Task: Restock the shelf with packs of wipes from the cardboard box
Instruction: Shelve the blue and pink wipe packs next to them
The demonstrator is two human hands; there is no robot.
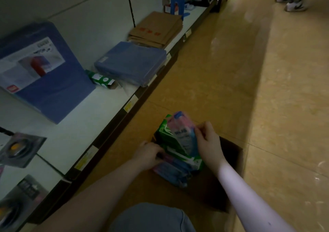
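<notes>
Wipes packs (179, 139), soft plastic pouches in glossy green, pink and blue film, stood half out of the cardboard box (229, 162) on the floor, bunched upright between both hands. More packs (170, 171) lay flat and crumpled lower in the box, their film creased. The right hand (207, 142) pinched the upper right edge of the raised bundle, its grip narrow and closed on the packs. The left hand (148, 156) pressed against the bundle's lower left side at the box rim; its fingers curled inward, though whether that grip actually closed on a pack could not be told.

The box was plain brown corrugated board with dark inner walls, open at the top, just beside the shelf's dark front edge. The shelf (71, 135) was a long, smooth, pale board with small yellow price tags along its lip. A wide bare stretch of it lay directly left of the box. Farther along sat a small green carton (101, 79) on its side, a flat blue plastic case (131, 63), and a stack of flattened brown cardboard (156, 30). A large blue boxed item (46, 74) leaned tilted against the back panel. The tan floor (249, 71) to the right was glossy and open.
</notes>
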